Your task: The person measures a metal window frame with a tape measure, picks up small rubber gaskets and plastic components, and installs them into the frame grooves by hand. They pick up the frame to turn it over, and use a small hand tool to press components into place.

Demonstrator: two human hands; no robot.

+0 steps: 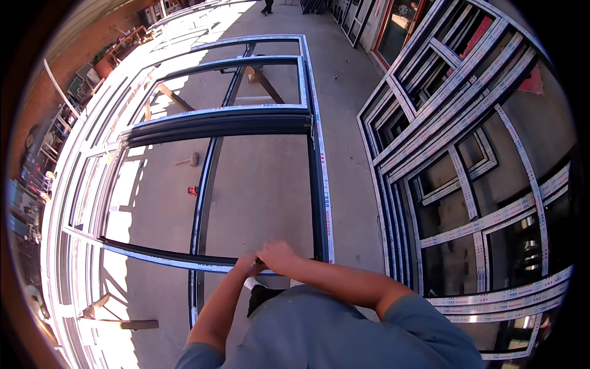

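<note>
A large dark window frame (319,184) with white protective tape lies flat on trestles in front of me. Both my hands meet on its near rail (166,259). My left hand (247,264) grips the rail's top edge with curled fingers. My right hand (278,255) rests on the rail just right of it, fingers bent over the edge; whether it holds a small item is hidden. My forearms come up from the lower edge.
More taped frames (461,141) lean stacked on the right. Other frames (80,184) lie on stands at the left. A hammer (189,160) and a small red object (193,190) lie on the concrete floor beneath. A person's legs (267,6) show far away.
</note>
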